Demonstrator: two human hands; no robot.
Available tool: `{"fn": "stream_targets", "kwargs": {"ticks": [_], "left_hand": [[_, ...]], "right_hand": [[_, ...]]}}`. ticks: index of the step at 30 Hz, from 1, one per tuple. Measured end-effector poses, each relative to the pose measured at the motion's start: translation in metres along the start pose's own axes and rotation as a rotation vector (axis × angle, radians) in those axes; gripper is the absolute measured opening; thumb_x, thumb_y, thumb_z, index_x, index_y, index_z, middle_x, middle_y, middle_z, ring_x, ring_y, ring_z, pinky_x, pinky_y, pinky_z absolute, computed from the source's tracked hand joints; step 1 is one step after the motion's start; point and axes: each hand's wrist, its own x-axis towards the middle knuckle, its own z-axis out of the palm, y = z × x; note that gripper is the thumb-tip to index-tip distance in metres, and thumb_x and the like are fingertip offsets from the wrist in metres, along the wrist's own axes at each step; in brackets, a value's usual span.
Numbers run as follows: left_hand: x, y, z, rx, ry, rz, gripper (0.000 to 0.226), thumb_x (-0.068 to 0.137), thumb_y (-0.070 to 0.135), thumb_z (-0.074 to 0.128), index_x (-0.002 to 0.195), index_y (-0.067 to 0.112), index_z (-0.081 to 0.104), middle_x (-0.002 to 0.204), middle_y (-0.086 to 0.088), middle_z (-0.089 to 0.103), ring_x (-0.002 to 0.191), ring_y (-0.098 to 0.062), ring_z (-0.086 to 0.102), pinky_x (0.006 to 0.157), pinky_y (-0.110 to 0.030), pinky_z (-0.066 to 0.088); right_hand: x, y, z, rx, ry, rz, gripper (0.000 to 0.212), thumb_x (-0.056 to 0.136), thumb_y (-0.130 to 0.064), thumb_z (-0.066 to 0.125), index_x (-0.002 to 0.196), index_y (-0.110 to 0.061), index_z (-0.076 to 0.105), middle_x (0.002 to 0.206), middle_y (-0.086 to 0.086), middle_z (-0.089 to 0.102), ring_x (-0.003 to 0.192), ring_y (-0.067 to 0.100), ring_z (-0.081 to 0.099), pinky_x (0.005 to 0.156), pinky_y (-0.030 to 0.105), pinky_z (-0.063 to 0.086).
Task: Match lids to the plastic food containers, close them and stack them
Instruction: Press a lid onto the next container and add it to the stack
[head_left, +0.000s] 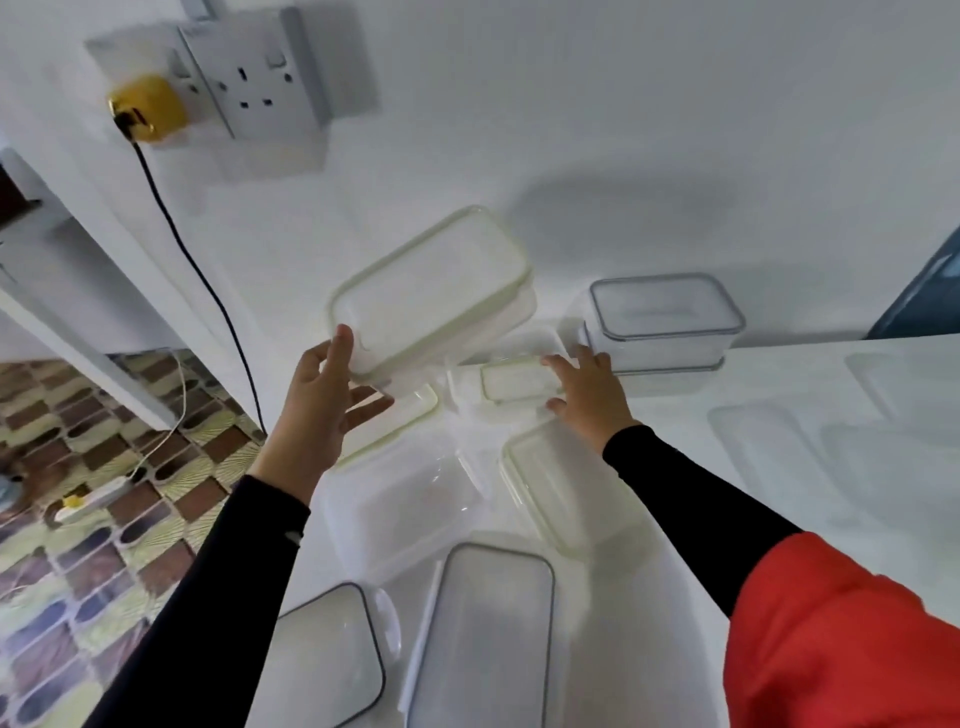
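Observation:
A large clear container with a green-rimmed lid (431, 291) sits tilted at the back of the white table (675, 415). My left hand (322, 400) holds its near corner, thumb on the lid and fingers underneath. My right hand (587, 389) grips a small green-rimmed lidded container (519, 382) just right of it. A closed grey-rimmed container (665, 317) stands at the back right. Between my arms are an open clear container (400, 499) and a loose green-rimmed lid (550, 488). A small green-rimmed lid (415, 408) lies under my left fingers. Two grey-rimmed lids (488, 639) (327, 670) lie nearest me.
Several clear lidless containers (769, 457) stand on the right of the table. A wall socket (254, 73) with a yellow plug (148, 106) and black cable (208, 280) hangs at the back left. The table's left edge drops to a tiled floor (104, 519).

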Motion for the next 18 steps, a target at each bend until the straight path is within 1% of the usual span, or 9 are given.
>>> {"fn": "stream_targets", "kwargs": {"ticks": [2, 4, 6, 8, 9, 11, 13, 16, 18], "left_hand": [[0.012, -0.001, -0.004, 0.014, -0.001, -0.010, 0.029, 0.095, 0.047, 0.055, 0.106, 0.020, 0.052, 0.108, -0.007, 0.063, 0.090, -0.028, 0.070, 0.074, -0.043, 0.058], [0.022, -0.005, -0.008, 0.031, 0.004, -0.033, 0.033, 0.094, 0.048, 0.056, 0.110, 0.019, 0.052, 0.113, -0.009, 0.062, 0.090, -0.028, 0.070, 0.075, -0.043, 0.058], [0.030, -0.009, -0.012, 0.051, 0.008, -0.049, 0.041, 0.094, 0.048, 0.056, 0.119, 0.016, 0.051, 0.119, -0.011, 0.061, 0.091, -0.028, 0.070, 0.076, -0.043, 0.059], [0.037, -0.012, -0.014, 0.071, 0.005, -0.058, 0.050, 0.093, 0.049, 0.056, 0.128, 0.014, 0.049, 0.123, -0.011, 0.060, 0.094, -0.028, 0.070, 0.075, -0.043, 0.060], [0.039, -0.014, -0.014, 0.074, 0.002, -0.061, 0.051, 0.093, 0.050, 0.056, 0.129, 0.014, 0.048, 0.124, -0.011, 0.060, 0.095, -0.028, 0.070, 0.075, -0.042, 0.060], [0.043, -0.016, -0.014, 0.075, -0.006, -0.067, 0.047, 0.094, 0.049, 0.055, 0.126, 0.015, 0.049, 0.120, -0.009, 0.061, 0.095, -0.028, 0.070, 0.074, -0.041, 0.060], [0.046, -0.019, -0.011, 0.075, -0.017, -0.079, 0.041, 0.095, 0.048, 0.055, 0.121, 0.017, 0.051, 0.114, -0.007, 0.063, 0.094, -0.028, 0.069, 0.075, -0.042, 0.059], [0.051, -0.021, -0.006, 0.096, -0.030, -0.085, 0.036, 0.095, 0.049, 0.053, 0.114, 0.018, 0.053, 0.107, -0.005, 0.064, 0.091, -0.028, 0.069, 0.075, -0.042, 0.058], [0.056, -0.023, 0.001, 0.125, -0.051, -0.090, 0.036, 0.096, 0.049, 0.052, 0.113, 0.018, 0.054, 0.104, -0.006, 0.064, 0.088, -0.026, 0.070, 0.072, -0.040, 0.059]], "right_hand": [[0.002, -0.002, 0.003, 0.072, -0.026, 0.030, 0.050, 0.092, -0.023, 0.063, 0.139, -0.027, 0.047, 0.155, 0.011, 0.025, 0.131, 0.034, 0.035, 0.100, 0.038, 0.043], [0.003, -0.003, 0.004, 0.109, -0.031, 0.036, 0.044, 0.093, -0.023, 0.062, 0.136, -0.027, 0.051, 0.157, 0.009, 0.025, 0.133, 0.030, 0.041, 0.101, 0.035, 0.040], [0.000, -0.004, 0.002, 0.130, -0.017, 0.033, 0.038, 0.094, -0.021, 0.060, 0.131, -0.026, 0.054, 0.158, 0.008, 0.026, 0.129, 0.027, 0.049, 0.097, 0.031, 0.042], [-0.004, -0.003, -0.002, 0.104, -0.009, 0.008, 0.034, 0.095, -0.019, 0.057, 0.128, -0.024, 0.056, 0.155, 0.009, 0.030, 0.120, 0.030, 0.055, 0.092, 0.032, 0.044], [-0.007, -0.002, -0.004, 0.074, -0.007, -0.007, 0.032, 0.095, -0.018, 0.054, 0.127, -0.023, 0.056, 0.152, 0.010, 0.034, 0.114, 0.032, 0.058, 0.089, 0.033, 0.045], [-0.018, -0.001, -0.008, 0.015, 0.001, -0.031, 0.031, 0.097, -0.017, 0.051, 0.127, -0.023, 0.056, 0.146, 0.009, 0.041, 0.105, 0.034, 0.061, 0.085, 0.036, 0.050], [-0.036, 0.005, -0.013, 0.025, 0.019, -0.056, 0.036, 0.096, -0.014, 0.051, 0.130, -0.023, 0.057, 0.148, 0.009, 0.041, 0.111, 0.033, 0.061, 0.087, 0.037, 0.050], [-0.069, 0.020, -0.022, 0.204, 0.118, -0.065, 0.046, 0.087, 0.002, 0.060, 0.126, -0.023, 0.064, 0.152, 0.008, 0.041, 0.121, 0.027, 0.058, 0.090, 0.033, 0.050], [-0.095, 0.036, -0.026, 0.273, 0.170, -0.049, 0.043, 0.087, -0.001, 0.065, 0.121, -0.027, 0.067, 0.151, 0.004, 0.043, 0.121, 0.022, 0.059, 0.092, 0.033, 0.051]]}}
